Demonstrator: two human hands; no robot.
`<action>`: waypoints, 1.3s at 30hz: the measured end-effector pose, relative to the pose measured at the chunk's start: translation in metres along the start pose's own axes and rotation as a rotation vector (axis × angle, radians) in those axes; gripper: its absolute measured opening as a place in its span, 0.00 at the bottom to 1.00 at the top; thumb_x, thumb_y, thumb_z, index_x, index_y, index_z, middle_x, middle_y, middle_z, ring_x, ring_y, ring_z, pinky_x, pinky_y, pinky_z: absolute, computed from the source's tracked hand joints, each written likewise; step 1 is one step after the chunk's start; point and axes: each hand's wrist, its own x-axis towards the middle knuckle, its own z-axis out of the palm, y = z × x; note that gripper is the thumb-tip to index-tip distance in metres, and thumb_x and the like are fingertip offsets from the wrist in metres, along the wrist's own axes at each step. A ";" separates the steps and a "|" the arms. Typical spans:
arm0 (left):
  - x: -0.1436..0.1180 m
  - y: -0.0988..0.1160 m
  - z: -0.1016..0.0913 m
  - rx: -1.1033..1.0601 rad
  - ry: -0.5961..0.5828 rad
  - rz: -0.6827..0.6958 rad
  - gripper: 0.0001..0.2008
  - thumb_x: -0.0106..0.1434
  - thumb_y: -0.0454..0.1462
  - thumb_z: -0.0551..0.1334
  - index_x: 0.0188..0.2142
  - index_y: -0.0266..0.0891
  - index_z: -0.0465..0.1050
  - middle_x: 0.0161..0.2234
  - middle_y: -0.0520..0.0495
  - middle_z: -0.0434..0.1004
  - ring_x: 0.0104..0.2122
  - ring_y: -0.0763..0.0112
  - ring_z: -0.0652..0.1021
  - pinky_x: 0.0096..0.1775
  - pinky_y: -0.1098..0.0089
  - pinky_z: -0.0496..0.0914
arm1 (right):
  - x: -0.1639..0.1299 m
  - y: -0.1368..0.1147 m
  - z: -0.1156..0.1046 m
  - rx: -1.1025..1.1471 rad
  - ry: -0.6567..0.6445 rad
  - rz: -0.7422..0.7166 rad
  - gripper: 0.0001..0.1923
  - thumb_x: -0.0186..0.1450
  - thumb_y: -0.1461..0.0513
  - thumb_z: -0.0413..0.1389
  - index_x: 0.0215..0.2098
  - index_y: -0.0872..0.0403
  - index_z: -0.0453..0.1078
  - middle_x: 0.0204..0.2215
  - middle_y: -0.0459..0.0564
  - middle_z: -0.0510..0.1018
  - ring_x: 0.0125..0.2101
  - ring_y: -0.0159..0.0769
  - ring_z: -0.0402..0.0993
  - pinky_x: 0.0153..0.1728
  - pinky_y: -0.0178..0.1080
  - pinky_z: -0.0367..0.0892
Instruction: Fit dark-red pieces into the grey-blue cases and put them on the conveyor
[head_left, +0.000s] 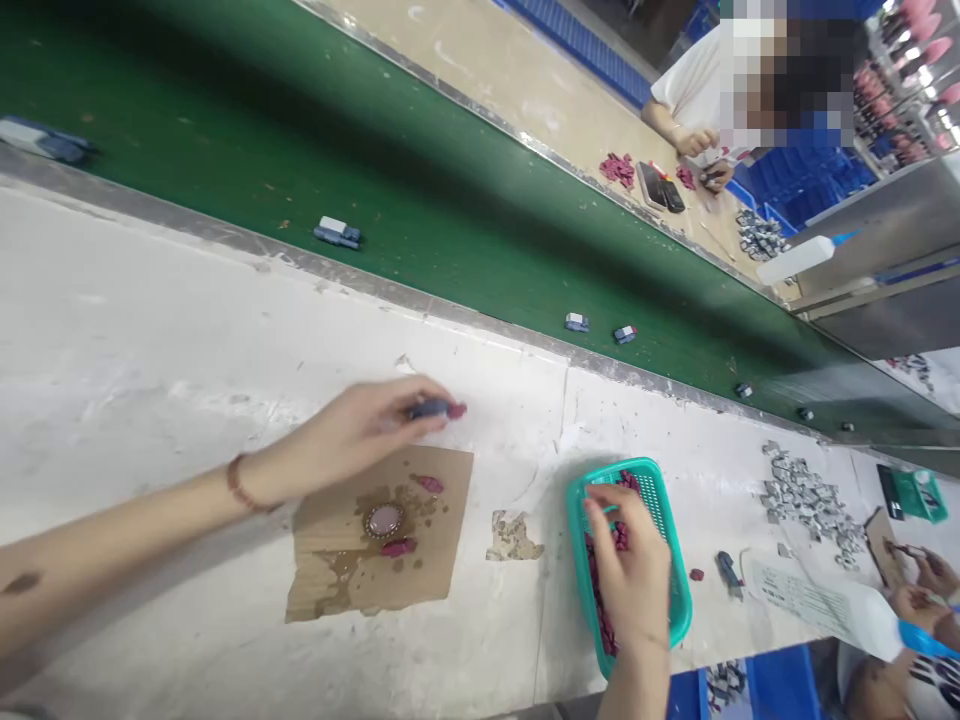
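Note:
My left hand is closed around a small blue-grey toy car with a dark red piece at its right end. It is above the far edge of a stained cardboard sheet. On that sheet are a round, wet-looking cap and two dark red pieces, one a small red part. My right hand is over a teal basket of dark red parts. Its thumb and index tips come together; whatever is between them is hidden.
Beyond the white table runs a green conveyor with several toy cars, one at the middle left. To the right lie grey parts and a clear bottle. Co-workers sit across the belt and at the right.

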 end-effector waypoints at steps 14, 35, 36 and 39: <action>0.194 0.013 0.059 0.769 0.210 0.415 0.16 0.65 0.31 0.56 0.51 0.28 0.70 0.54 0.30 0.68 0.57 0.46 0.64 0.58 0.48 0.57 | 0.014 0.076 -0.013 -0.333 0.025 0.050 0.13 0.67 0.61 0.47 0.34 0.52 0.73 0.36 0.55 0.75 0.34 0.45 0.73 0.33 0.44 0.67; 0.141 0.019 0.084 -0.058 0.019 0.141 0.10 0.67 0.37 0.58 0.43 0.31 0.70 0.39 0.39 0.77 0.38 0.63 0.79 0.40 0.62 0.75 | -0.017 -0.018 0.023 0.957 -0.003 0.344 0.12 0.58 0.52 0.64 0.29 0.53 0.75 0.25 0.49 0.80 0.22 0.34 0.76 0.23 0.34 0.73; 0.122 0.014 0.072 -0.113 0.019 0.102 0.11 0.67 0.39 0.57 0.41 0.32 0.70 0.38 0.40 0.77 0.37 0.65 0.79 0.39 0.64 0.76 | -0.017 -0.024 0.032 0.913 -0.026 0.305 0.11 0.59 0.53 0.64 0.29 0.53 0.75 0.24 0.47 0.79 0.23 0.33 0.76 0.22 0.33 0.72; 0.064 0.002 0.035 -0.218 0.048 -0.007 0.15 0.65 0.46 0.59 0.36 0.34 0.70 0.32 0.43 0.78 0.31 0.67 0.79 0.34 0.66 0.76 | -0.014 -0.044 0.057 0.697 -0.137 0.169 0.07 0.60 0.58 0.62 0.28 0.53 0.73 0.23 0.46 0.78 0.24 0.33 0.74 0.24 0.31 0.69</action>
